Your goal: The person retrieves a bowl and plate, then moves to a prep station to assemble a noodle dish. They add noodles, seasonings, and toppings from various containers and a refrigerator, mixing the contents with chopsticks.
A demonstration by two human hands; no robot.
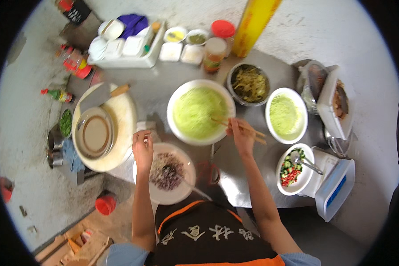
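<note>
My right hand [242, 135] grips a pair of wooden chopsticks [257, 133]. Their tips reach into pale green shredded vegetable [199, 111] that fills a large white bowl [172, 128]. Left of that bowl, my left hand [143, 148] hovers with bent fingers, and I see nothing clearly held in it. Partly under my left hand and wrist, a white bowl [183, 196] holds chopped purple onion [166, 178] and a metal spoon [198, 191]. A small whitish object [147, 125] lies just beyond my left fingers, partly hidden by them.
A round cutting board [128, 116] bears a cleaver [94, 98] and a metal bowl [96, 133]. On the right stand a bowl of green shreds [284, 114] and one of chopped red and green vegetables [290, 173]. Red-handled scissors [214, 174] lie near the table's front edge.
</note>
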